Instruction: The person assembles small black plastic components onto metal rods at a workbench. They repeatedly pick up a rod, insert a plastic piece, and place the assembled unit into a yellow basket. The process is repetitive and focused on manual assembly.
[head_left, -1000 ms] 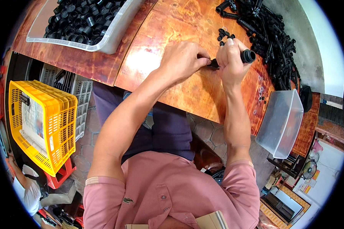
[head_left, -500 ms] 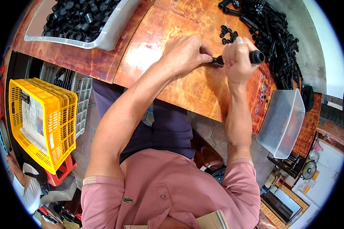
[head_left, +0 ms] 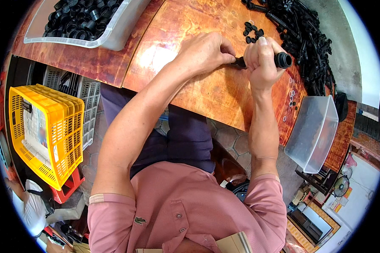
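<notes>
My right hand (head_left: 261, 67) is wrapped round a black tubular part (head_left: 283, 60), whose wide ringed end sticks out on the right of the fist. The narrower end shows on the other side, towards my left hand (head_left: 207, 52). There my left thumb and fingers are pinched together at the tip; what lies between them is mostly hidden. Both hands are just above the wooden table (head_left: 198, 99). Beyond my right hand lies a small group of black rings or caps (head_left: 252, 32).
Heaped black tubular parts (head_left: 306, 46) line the table's right side. A clear bin (head_left: 114, 36) of black caps stands at the far left. Another translucent bin (head_left: 310, 130) is at the right edge, near small rings (head_left: 291, 92). Left below stands a yellow crate (head_left: 67, 139).
Both hands keep their grip on the black tubular part. The view has shifted slightly; the wide end is turned a little more towards me.
</notes>
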`<state>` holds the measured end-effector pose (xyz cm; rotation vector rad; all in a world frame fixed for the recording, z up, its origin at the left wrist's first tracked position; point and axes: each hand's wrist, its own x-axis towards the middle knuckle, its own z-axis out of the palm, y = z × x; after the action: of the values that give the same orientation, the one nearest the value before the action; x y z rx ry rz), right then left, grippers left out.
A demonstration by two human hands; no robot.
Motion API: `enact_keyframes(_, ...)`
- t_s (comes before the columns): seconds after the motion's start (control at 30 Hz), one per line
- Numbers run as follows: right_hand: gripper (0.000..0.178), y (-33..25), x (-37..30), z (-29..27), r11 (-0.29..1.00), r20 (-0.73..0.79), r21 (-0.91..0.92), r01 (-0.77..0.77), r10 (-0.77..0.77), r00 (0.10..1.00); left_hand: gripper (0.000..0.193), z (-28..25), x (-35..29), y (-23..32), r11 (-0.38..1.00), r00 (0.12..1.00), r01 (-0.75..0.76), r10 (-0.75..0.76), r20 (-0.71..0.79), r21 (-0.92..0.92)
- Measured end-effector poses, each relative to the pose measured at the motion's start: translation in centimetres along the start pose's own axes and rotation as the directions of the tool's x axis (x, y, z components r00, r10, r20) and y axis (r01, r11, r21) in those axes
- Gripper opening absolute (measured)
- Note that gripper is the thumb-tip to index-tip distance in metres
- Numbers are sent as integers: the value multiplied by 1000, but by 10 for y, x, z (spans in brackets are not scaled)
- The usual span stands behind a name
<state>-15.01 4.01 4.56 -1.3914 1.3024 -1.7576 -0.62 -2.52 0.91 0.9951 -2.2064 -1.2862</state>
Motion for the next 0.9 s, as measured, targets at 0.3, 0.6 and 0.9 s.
enact_keyframes(0.3, 41, 5, 1, 0, 998, -21, -23, -56, 55, 998, 23, -1, 0, 1, 1000, 1000, 6, -6, 7, 8)
enact_keyframes(0.6, 39, 4, -1, 2, 990, -25, 119, -69, 73, 997, 22, 1, 2, -2, 999, 1000, 14, -13, 19, -35)
enact_keyframes(0.9, 41, 2, 1, 3, 999, -24, 39, -33, 34, 999, 21, 0, 2, 2, 1000, 1000, 24, -24, 14, 1)
